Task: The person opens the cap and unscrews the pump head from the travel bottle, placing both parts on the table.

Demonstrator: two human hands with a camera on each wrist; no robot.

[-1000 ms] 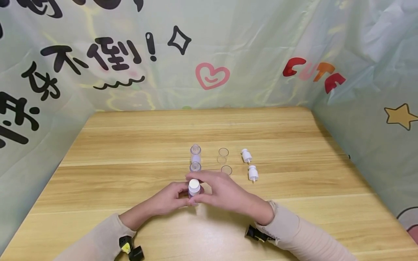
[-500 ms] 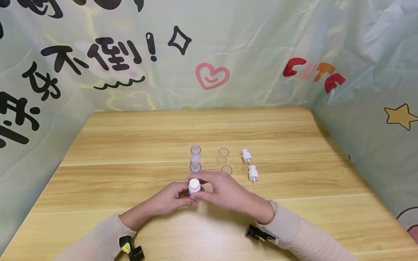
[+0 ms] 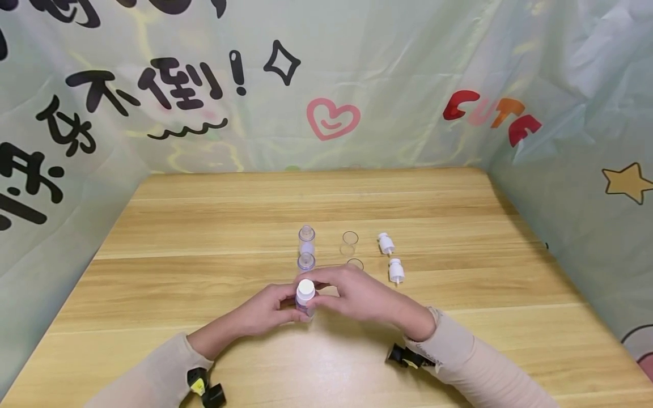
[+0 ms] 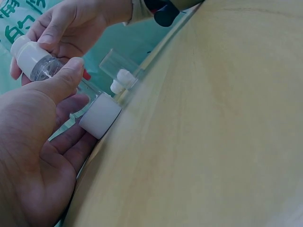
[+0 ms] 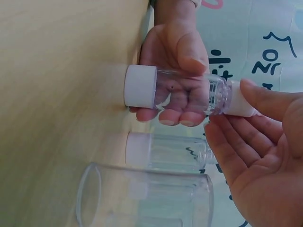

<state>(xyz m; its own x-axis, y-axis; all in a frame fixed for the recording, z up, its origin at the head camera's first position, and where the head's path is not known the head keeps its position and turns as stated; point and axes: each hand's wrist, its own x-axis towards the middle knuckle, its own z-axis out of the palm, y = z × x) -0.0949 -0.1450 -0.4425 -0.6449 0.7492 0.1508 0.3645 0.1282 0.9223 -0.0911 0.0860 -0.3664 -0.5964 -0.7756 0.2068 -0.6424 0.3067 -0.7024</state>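
A clear bottle with a white base [image 5: 140, 86] stands upright on the table before the person. My left hand [image 3: 267, 311] holds the bottle by its body, with the thumb on one side and fingers [image 5: 176, 116] across the other. A white pump top [image 5: 239, 99] sits on the bottle's neck and shows from above as a round white cap [image 3: 306, 288]. My right hand [image 3: 352, 292] pinches this pump top between thumb and fingers. Threads on the neck show through the clear plastic just under the pump.
Behind the hands stand two similar clear bottles, the far one [image 3: 306, 235] and the near one [image 3: 306, 260]. To their right are two clear cylindrical covers [image 3: 350, 243], one partly behind the right hand. Two white pump tops [image 3: 385, 243] lie further right on the wooden table [image 3: 204, 226].
The right hand and forearm have shifted slightly to the right, and the thumb has moved around the pump top. The left hand keeps its hold on the bottle.
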